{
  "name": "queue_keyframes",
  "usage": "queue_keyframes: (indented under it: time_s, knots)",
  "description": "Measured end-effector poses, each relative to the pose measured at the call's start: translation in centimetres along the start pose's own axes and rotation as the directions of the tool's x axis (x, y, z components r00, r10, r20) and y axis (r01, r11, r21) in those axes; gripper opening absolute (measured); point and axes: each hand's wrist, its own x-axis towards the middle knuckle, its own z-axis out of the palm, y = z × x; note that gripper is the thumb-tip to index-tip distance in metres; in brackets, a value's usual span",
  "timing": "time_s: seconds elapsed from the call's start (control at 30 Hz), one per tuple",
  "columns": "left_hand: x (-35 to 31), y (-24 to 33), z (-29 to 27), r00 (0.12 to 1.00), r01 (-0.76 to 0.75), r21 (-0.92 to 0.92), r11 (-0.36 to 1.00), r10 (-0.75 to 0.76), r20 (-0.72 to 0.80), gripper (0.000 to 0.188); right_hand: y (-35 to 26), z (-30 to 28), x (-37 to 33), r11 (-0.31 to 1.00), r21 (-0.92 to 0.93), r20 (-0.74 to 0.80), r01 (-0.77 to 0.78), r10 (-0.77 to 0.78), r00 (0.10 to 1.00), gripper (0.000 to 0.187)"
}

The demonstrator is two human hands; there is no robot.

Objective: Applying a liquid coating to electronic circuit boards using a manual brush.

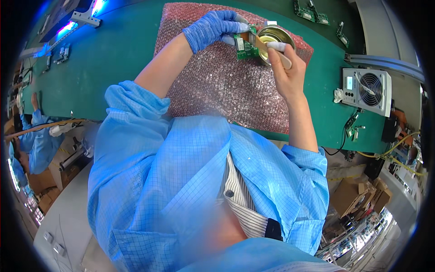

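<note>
My left hand [213,31], in a blue striped glove with pale fingertips, grips a small green circuit board [246,51] by its left side. In my right hand [290,75], bare but for white covers on fingertips, is a flat brush [284,60] with a light wooden handle. Its bristle end points left and lies over the board's upper part; whether the bristles touch it I cannot tell. Just behind the brush and beside the board stands a round metal bowl [291,38] with yellowish liquid inside. Under both hands spreads pinkish bubble wrap [217,86].
The wrap lies on a green bench mat [131,27]. At right stands a white fan unit [369,90], with cables and small boards nearby. More circuit boards [310,12] lie at the far right. A lamp [68,28] glows violet at far left. Another person's blue sleeve [41,140] shows at left.
</note>
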Motion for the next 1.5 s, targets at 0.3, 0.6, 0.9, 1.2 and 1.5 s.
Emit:
queue_keyframes:
  time_s: [0.3, 0.6, 0.9, 1.2, 1.5]
  knots:
    - [-1.0, -0.1, -0.8, 1.000, -0.003, -0.043, 0.999, 0.002, -0.025, 0.031, -0.2, -2.1, -1.4, 0.940, 0.210, -0.038, -0.270, 0.284, 0.958, 0.017]
    - [-1.5, -0.1, -1.6, 0.998, -0.035, -0.150, 0.988, 0.042, 0.043, 0.030, 1.5, -1.4, -2.0, 0.851, 0.372, 0.067, -0.369, 0.372, 0.926, 0.019]
    - [-0.7, -2.2, -1.9, 0.992, -0.108, -0.309, 0.945, 0.081, -0.100, 0.027, 1.0, 0.6, -1.6, 0.883, 0.383, -0.224, -0.270, 0.373, 0.901, 0.017]
    - [-0.7, -2.8, -2.0, 0.955, -0.196, -0.342, 0.919, 0.099, -0.281, 0.024, 0.1, 2.5, -1.4, 0.874, 0.357, -0.144, -0.329, 0.400, 0.905, 0.013]
    - [0.8, 0.4, -1.6, 0.964, -0.175, -0.554, 0.814, 0.027, -0.264, 0.017, 0.1, 2.5, -1.1, 0.851, 0.371, -0.114, -0.372, 0.440, 0.891, 0.012]
